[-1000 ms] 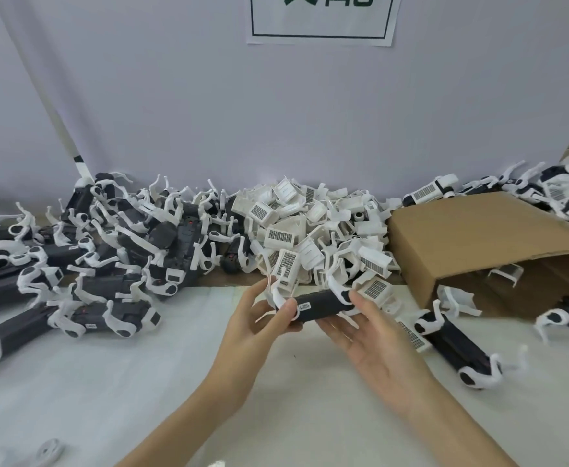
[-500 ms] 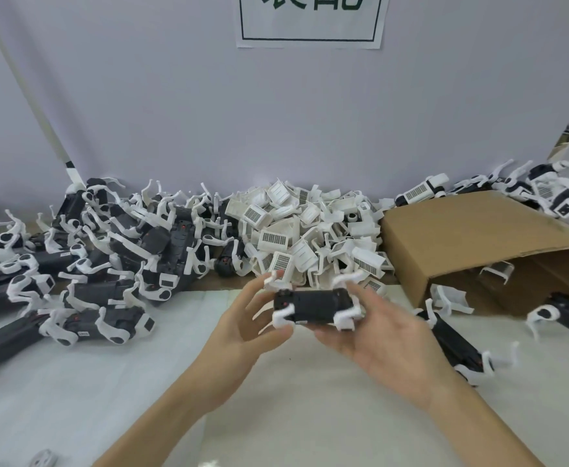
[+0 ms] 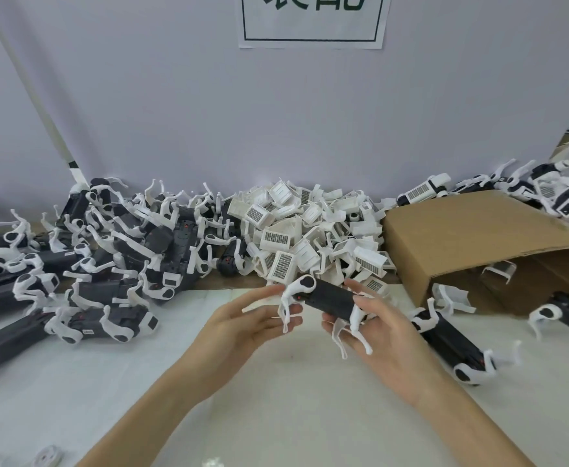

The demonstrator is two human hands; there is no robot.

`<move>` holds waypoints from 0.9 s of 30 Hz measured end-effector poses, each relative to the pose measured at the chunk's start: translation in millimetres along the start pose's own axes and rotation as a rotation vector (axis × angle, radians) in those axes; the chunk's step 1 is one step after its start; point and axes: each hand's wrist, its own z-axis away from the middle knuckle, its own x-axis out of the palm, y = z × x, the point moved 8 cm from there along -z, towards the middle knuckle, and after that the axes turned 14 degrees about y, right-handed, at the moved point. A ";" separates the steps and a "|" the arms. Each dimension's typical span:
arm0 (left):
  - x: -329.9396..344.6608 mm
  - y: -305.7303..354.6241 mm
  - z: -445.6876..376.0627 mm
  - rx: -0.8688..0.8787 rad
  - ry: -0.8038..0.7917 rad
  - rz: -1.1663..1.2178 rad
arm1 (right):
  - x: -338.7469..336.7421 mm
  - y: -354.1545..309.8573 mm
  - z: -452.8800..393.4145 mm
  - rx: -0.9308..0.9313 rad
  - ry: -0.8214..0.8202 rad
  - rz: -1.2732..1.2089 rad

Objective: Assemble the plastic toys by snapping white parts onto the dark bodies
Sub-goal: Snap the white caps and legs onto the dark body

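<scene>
Grey wall (image 3: 175, 112) behind, one paper sign (image 3: 313, 21) at top centre, cut off by the frame. White table (image 3: 276, 416) below. One cardboard box (image 3: 471, 237) lying on its side at right, open end facing near-right; one loose white part (image 3: 498, 269) just inside the opening, more toys (image 3: 566, 193) heaped behind the box, too tangled to count. Left pile (image 3: 107, 261): dark bodies with white legs fitted, overlapping, well over ten, exact count not readable. Centre pile (image 3: 310, 237): loose white parts with grille faces, dozens, against the wall between left pile and box. Right of the hands, on the table: one finished toy (image 3: 451, 345) lying diagonally, one more (image 3: 566, 313) partly cut by the frame edge, one loose white piece (image 3: 451, 296) at the box mouth. Bottom left edge: one small white bit (image 3: 49, 458), blurred. Two hands, both bare, forearms entering from bottom. Held toy (image 3: 330, 299) up off the table at centre, in front of the centre pile, dark body roughly level, tilted down to the right, white legs hanging from both ends; leg count unclear, at least three visible. Right hand (image 3: 377, 332) curled around the toy's right end, thumb on top, fingers underneath, gripping it. Left hand (image 3: 246, 320) palm up beside the toy's left end, fingers loosely extended, fingertips touching the left-end legs, no firm grip visible.
</scene>
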 end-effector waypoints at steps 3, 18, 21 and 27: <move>8.4 -0.9 1.8 0.014 0.040 -0.076 | 3.4 -7.0 4.3 -0.107 -0.034 0.143; 8.5 9.4 11.4 0.278 0.061 -0.346 | 18.7 -9.0 14.8 -0.454 -0.090 0.502; 7.0 20.1 14.8 0.493 0.149 -0.538 | 14.9 -13.2 15.0 -0.581 -0.110 0.597; 10.9 16.2 14.4 0.634 0.140 -0.694 | 29.0 -2.4 22.0 -0.641 -0.285 0.732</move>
